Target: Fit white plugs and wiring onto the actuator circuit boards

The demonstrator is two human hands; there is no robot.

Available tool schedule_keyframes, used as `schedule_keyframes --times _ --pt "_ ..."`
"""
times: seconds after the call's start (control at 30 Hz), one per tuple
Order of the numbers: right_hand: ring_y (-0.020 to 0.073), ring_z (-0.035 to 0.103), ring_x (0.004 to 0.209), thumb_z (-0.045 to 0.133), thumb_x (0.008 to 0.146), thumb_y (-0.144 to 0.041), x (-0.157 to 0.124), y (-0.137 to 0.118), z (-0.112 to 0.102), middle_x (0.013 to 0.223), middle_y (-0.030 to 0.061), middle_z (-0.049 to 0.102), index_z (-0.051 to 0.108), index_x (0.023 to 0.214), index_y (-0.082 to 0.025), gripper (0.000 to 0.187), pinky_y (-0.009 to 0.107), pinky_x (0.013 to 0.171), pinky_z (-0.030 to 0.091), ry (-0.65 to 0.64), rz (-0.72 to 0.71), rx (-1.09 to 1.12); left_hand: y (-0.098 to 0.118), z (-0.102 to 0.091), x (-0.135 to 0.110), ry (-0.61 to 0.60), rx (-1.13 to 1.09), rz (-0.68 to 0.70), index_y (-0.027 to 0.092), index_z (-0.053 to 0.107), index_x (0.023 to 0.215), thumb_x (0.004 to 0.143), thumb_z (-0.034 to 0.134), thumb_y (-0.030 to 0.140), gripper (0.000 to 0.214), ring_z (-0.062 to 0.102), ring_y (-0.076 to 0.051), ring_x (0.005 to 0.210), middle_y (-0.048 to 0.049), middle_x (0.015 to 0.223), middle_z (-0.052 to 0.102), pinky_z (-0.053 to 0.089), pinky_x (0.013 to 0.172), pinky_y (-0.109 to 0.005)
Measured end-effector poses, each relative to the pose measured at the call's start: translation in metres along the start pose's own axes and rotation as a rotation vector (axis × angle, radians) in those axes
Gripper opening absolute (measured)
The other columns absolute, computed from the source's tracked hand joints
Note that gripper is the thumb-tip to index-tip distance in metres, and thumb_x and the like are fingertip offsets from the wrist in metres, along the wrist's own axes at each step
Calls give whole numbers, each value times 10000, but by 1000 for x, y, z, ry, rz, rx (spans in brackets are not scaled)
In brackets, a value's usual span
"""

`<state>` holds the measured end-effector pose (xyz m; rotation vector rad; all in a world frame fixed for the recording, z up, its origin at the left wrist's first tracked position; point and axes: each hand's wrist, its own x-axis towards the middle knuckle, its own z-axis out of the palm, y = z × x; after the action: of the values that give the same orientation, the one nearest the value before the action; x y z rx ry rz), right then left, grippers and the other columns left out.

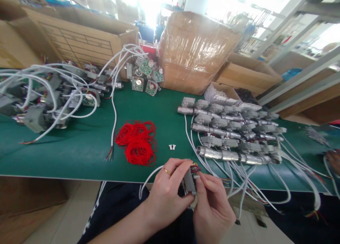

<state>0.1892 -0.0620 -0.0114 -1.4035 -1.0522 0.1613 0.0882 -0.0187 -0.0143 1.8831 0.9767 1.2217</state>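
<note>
Grey unit (189, 181) is sitting between the two hands, at the near edge of the green tabletop (164, 113) and above the wearer's lap. Coloured wires (195, 167) are bunching at its far end. Left hand (167, 189), with a gold-coloured ring (167, 171) on one finger, is gripping the unit from the left, fingers over the far part and thumb at the near end. Right hand (214, 205) is bringing thumb and fingertips close against the unit's right side; whether they are pinching the unit or some small part is hidden, so the state of this grip I cannot tell.

A white cable (148, 178) is curving out just left of the left hand. Beyond the grip, two small white pieces (172, 147) are lying side by side. Left of these, a tangle of red cord (139, 143) is resting on the table.

Right of the grip and farther off, rows of grey-topped metal tubes (233, 155) are lying, white leads (241, 176) trailing toward the near edge. Well left, a pile of grey units and cables (37, 118) is spreading. Farthest beyond the grip, units with green circuit boards (146, 65) are clustering beside a film-wrapped carton (196, 49). Far right, another person's hand (333, 160) is showing at the picture's edge.
</note>
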Motion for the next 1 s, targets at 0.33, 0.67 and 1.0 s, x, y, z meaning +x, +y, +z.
schedule_keyframes --times 0.33,0.67,1.0 --pt "129 637 748 700 892 -106 7 0 -1 794 9 675 720 825 -197 115 241 644 520 -97 104 82 2 0 5 11 -16 -35 219 572 1330 717 699 20 657 667 -221 1017 -67 1153 637 592 927 -326" --pt "133 628 775 648 885 -1 14 2 1 809 5 670 702 860 -206 213 274 698 523 -114 -83 5 3 4 9 14 25 -34 203 589 1278 714 711 -3 613 651 -198 1002 -48 1122 642 572 924 -293" --pt "187 680 888 609 972 -251 16 18 -23 1023 86 721 768 1054 -205 185 310 743 565 -179 146 61 -2 -27 4 -111 39 -23 271 522 1371 734 811 68 729 628 -224 1118 -34 1243 658 523 1031 -355"
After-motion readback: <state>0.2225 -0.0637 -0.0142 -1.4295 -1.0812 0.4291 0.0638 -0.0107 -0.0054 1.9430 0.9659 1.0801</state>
